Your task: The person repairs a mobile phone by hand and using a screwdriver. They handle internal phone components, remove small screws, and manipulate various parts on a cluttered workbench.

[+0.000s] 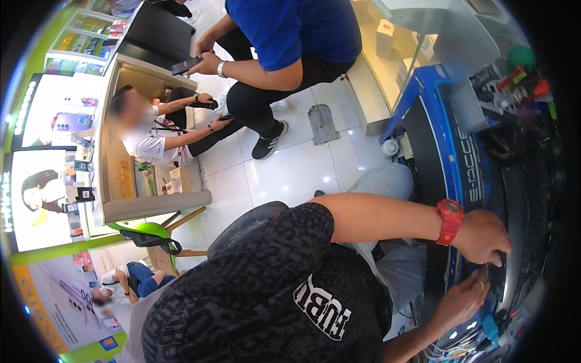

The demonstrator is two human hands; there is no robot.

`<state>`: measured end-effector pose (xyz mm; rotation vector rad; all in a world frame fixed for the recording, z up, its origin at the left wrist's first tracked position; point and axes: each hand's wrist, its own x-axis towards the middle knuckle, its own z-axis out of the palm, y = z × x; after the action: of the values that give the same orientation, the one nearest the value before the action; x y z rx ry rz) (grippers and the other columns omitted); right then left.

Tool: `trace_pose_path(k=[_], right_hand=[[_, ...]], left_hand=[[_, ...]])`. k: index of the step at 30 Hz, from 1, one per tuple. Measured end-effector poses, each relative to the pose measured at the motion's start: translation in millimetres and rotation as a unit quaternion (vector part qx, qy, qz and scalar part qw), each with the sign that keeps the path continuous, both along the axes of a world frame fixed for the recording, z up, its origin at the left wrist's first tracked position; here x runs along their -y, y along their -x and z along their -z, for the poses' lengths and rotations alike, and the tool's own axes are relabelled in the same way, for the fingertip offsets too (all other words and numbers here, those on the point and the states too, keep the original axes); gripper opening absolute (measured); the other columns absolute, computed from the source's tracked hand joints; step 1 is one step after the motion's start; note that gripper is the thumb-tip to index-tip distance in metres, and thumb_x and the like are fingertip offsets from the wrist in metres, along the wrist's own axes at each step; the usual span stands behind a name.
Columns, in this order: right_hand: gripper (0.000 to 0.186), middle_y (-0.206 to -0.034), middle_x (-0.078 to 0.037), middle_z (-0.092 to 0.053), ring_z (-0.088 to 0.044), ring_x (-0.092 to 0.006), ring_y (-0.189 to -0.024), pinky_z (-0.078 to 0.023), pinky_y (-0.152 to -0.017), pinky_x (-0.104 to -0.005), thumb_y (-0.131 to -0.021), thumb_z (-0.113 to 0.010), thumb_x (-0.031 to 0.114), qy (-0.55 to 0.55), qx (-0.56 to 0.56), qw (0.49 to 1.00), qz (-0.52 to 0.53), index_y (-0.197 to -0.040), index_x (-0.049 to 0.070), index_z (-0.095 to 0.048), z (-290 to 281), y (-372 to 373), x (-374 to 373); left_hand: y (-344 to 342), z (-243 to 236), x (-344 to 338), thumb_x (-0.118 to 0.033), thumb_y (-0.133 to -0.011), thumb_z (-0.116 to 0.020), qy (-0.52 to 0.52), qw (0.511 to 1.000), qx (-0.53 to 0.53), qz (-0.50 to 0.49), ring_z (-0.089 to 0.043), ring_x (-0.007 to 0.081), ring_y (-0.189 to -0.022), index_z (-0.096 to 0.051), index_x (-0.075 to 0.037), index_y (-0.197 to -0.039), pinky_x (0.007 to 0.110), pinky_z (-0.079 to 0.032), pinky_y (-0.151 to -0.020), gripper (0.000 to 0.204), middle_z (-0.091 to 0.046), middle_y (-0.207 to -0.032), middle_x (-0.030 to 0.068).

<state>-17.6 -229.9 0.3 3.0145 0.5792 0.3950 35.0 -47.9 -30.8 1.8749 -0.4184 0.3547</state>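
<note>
Red watch, one — two bare hands beside one dark object.

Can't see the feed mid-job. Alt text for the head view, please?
The wearer's left hand, with a red watch at the wrist, and right hand meet fingertips-close at a cluttered workbench with a blue-and-black mat; what they hold is unclear. Across the white tiled floor, a person in a blue shirt holds a phone.

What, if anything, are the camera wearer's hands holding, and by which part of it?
It cannot be told: the left hand, wearing a red watch, and the right hand nearly meet, but what lies between is too small to identify.
</note>
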Motion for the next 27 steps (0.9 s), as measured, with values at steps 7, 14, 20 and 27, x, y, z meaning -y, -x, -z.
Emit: trace_pose_path(k=[7, 14, 20, 27], right_hand=[[0.026, -0.104, -0.019, -0.068, -0.066, -0.0384, -0.097, -0.05, -0.084, -0.0504, -0.1, -0.061, 0.007, -0.056, 0.019, 0.998, -0.038, -0.119, -0.001, -0.076, 7, -1, -3], [0.028, -0.089, -0.008, -0.059, -0.06, -0.0282, -0.083, -0.041, -0.076, -0.043, -0.089, -0.07, 0.006, -0.119, 0.051, 0.991, -0.019, -0.115, 0.0, -0.079, 0, -1, -15], [0.022, -0.087, -0.007, -0.06, -0.06, -0.0265, -0.08, -0.041, -0.077, -0.0425, -0.09, -0.072, 0.005, -0.134, 0.06, 0.989, -0.016, -0.11, -0.001, -0.079, 2, 2, -13], [0.02, -0.084, -0.007, -0.058, -0.058, -0.0256, -0.077, -0.04, -0.075, -0.042, -0.089, -0.073, 0.005, -0.136, 0.058, 0.989, -0.02, -0.107, -0.001, -0.08, -2, 1, -16]], left_hand=[[-4, 1, -6, -0.026, -0.098, -0.072, 0.03, 0.999, 0.007, 0.026, -0.075, 0.0356, -0.098, -0.077, -0.009, -0.11, 0.046, -0.059, -0.085, 0.022, -0.078, -0.107, 0.0124], [-5, -20, -7, -0.007, -0.098, -0.075, 0.021, 0.997, -0.058, 0.035, -0.073, 0.0213, -0.085, -0.077, -0.001, -0.113, 0.032, -0.056, -0.077, 0.016, -0.077, -0.1, 0.0115], [0, -23, -7, -0.008, -0.099, -0.075, 0.009, 0.994, -0.101, 0.038, -0.071, 0.0188, -0.087, -0.076, -0.001, -0.113, 0.031, -0.055, -0.079, 0.016, -0.078, -0.103, 0.0103], [0, -27, -11, -0.009, -0.1, -0.075, 0.001, 0.993, -0.114, 0.042, -0.072, 0.0193, -0.092, -0.077, -0.001, -0.113, 0.032, -0.056, -0.083, 0.016, -0.079, -0.107, 0.0103]])
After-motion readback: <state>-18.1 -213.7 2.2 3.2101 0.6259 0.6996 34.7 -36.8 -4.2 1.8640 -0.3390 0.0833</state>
